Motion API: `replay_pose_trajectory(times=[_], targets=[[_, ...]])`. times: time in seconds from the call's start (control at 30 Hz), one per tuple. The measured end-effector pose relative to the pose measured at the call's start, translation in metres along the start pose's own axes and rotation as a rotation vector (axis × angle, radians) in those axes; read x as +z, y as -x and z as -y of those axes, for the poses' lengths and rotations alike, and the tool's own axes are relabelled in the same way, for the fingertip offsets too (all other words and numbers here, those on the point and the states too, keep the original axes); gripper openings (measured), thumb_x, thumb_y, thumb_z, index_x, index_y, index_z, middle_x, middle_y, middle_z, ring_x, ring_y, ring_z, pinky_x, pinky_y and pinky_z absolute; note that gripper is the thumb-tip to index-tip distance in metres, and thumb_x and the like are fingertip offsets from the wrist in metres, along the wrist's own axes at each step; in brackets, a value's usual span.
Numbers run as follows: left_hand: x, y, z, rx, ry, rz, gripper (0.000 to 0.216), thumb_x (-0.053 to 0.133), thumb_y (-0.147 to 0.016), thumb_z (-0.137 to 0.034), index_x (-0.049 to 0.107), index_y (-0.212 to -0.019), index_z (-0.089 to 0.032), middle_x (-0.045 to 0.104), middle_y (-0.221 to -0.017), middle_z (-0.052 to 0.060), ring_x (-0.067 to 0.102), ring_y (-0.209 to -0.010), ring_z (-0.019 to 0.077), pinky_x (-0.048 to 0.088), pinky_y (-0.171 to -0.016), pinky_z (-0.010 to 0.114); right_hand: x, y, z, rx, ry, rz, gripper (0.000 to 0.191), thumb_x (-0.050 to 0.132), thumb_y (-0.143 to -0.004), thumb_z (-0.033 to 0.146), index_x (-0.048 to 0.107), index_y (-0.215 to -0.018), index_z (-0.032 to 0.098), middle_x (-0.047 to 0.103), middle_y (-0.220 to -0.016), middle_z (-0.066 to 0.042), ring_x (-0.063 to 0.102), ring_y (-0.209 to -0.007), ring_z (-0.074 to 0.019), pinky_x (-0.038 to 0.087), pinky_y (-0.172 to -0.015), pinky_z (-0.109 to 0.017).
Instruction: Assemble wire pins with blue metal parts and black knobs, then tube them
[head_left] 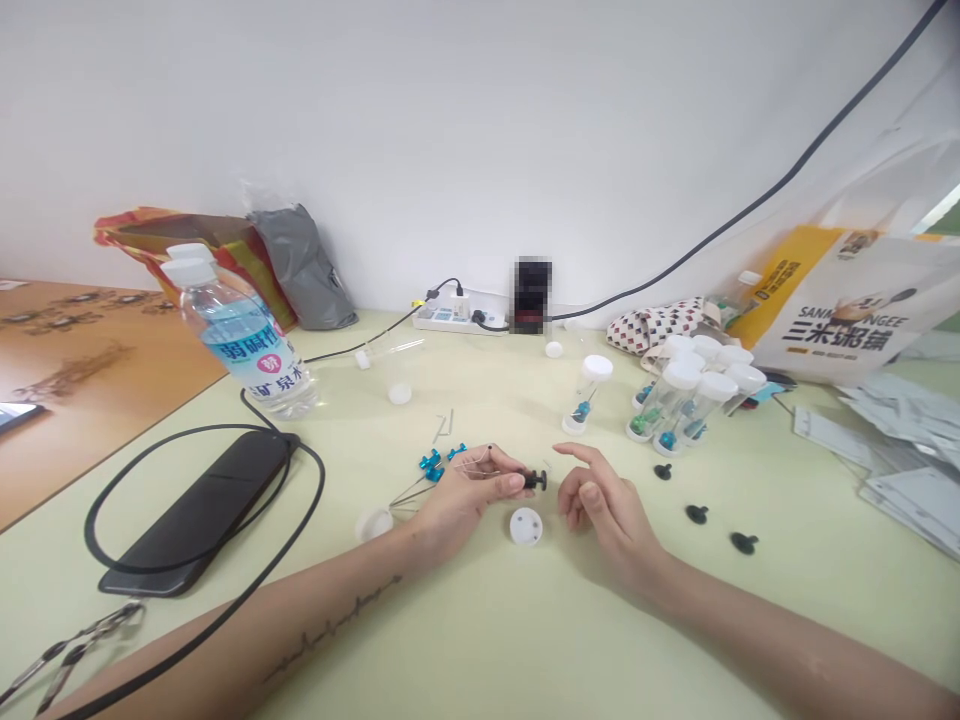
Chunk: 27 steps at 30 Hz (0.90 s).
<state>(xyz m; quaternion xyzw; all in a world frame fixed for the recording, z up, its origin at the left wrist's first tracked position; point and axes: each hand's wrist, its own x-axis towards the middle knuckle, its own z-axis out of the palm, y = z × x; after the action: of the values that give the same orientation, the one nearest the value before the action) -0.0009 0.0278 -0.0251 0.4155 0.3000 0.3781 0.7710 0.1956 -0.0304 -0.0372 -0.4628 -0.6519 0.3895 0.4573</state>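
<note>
Left hand (465, 490) pinches a small black knob (535, 481) and thin wires; a white cap (526, 525) lies just below. Right hand (600, 500) rests loosely curled, holding nothing.

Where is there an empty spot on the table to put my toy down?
The table is bare in front, between the two forearms. It is bare again between the water bottle and the lone tube. It is crowded around the left hand and right hand, by the capped tubes, and at the papers.
</note>
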Motion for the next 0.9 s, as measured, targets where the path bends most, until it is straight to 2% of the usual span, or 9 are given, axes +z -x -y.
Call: replay_pose_trajectory(times=[0.07,0.13,0.2,0.4,0.57,0.7,0.77,0.9], targets=[[0.0000,-0.0002,0.0001,0.002,0.000,-0.002,0.017,0.078,-0.067,-0.019,0.065,-0.077,-0.013,0.067,-0.088,0.006,0.063,-0.085,0.0165,0.052,-0.081,0.031,-0.0003,0.0002,-0.0007,-0.026,-0.009,0.022,0.048,0.029,-0.096,0.051,0.044,-0.127,0.017,0.057,-0.071,-0.002,0.053,-0.058,-0.0120,0.046,-0.055,-0.023],[0.0003,-0.0004,-0.0001,-0.004,0.001,-0.004,0.018,0.078,-0.066,-0.019,0.065,-0.076,-0.013,0.066,-0.085,0.005,0.062,-0.082,0.0153,0.052,-0.081,0.031,-0.0007,0.0001,-0.0017,-0.011,-0.007,0.047,0.047,0.028,-0.097,0.050,0.056,-0.113,0.015,0.056,-0.066,-0.002,0.052,-0.056,-0.0112,0.044,-0.053,-0.022],[0.0006,-0.0005,-0.0004,-0.010,0.002,-0.007,0.017,0.078,-0.066,-0.019,0.065,-0.075,-0.013,0.066,-0.084,0.004,0.062,-0.081,0.0146,0.052,-0.081,0.030,-0.0009,-0.0002,-0.0016,0.022,-0.015,0.040,0.049,0.027,-0.097,0.049,0.060,-0.103,0.014,0.054,-0.061,-0.001,0.051,-0.053,-0.0107,0.043,-0.050,-0.021],[0.0004,-0.0003,-0.0010,0.004,0.003,0.001,0.015,0.076,-0.069,-0.018,0.065,-0.077,-0.013,0.067,-0.088,0.005,0.063,-0.084,0.0157,0.051,-0.083,0.031,-0.0014,0.0002,0.0027,-0.044,-0.051,0.004,0.051,0.026,-0.096,0.054,0.043,-0.129,0.018,0.056,-0.071,-0.001,0.051,-0.055,-0.0108,0.044,-0.051,-0.022],[0.0013,0.0000,-0.0024,-0.008,0.008,-0.010,0.016,0.077,-0.068,-0.019,0.065,-0.076,-0.013,0.067,-0.083,0.004,0.064,-0.079,0.0146,0.050,-0.081,0.030,-0.0011,0.0004,0.0006,0.011,0.041,0.082,0.051,0.025,-0.097,0.052,0.055,-0.114,0.015,0.054,-0.062,0.000,0.050,-0.051,-0.0102,0.041,-0.049,-0.021],[0.0018,-0.0002,-0.0023,0.000,0.017,-0.018,0.017,0.078,-0.066,-0.019,0.065,-0.075,-0.013,0.068,-0.086,0.004,0.064,-0.079,0.0151,0.051,-0.080,0.030,-0.0008,-0.0005,0.0000,0.010,0.022,0.037,0.053,0.025,-0.095,0.055,0.042,-0.129,0.017,0.057,-0.070,0.000,0.050,-0.051,-0.0100,0.040,-0.048,-0.021],[0.0008,-0.0006,-0.0011,0.009,0.009,-0.004,0.016,0.077,-0.067,-0.019,0.065,-0.076,-0.013,0.068,-0.085,0.004,0.064,-0.079,0.0149,0.050,-0.081,0.030,-0.0011,-0.0007,-0.0001,-0.016,0.016,0.060,0.055,0.026,-0.095,0.057,0.041,-0.131,0.018,0.057,-0.071,-0.001,0.050,-0.051,-0.0097,0.040,-0.047,-0.020],[-0.0010,-0.0011,0.0009,0.007,-0.002,0.022,0.014,0.076,-0.070,-0.018,0.064,-0.077,-0.013,0.067,-0.084,0.004,0.064,-0.077,0.0133,0.050,-0.079,0.028,-0.0013,-0.0002,-0.0002,0.010,0.048,0.101,0.052,0.025,-0.096,0.053,0.059,-0.105,0.015,0.053,-0.063,0.000,0.049,-0.051,-0.0094,0.041,-0.050,-0.020]])
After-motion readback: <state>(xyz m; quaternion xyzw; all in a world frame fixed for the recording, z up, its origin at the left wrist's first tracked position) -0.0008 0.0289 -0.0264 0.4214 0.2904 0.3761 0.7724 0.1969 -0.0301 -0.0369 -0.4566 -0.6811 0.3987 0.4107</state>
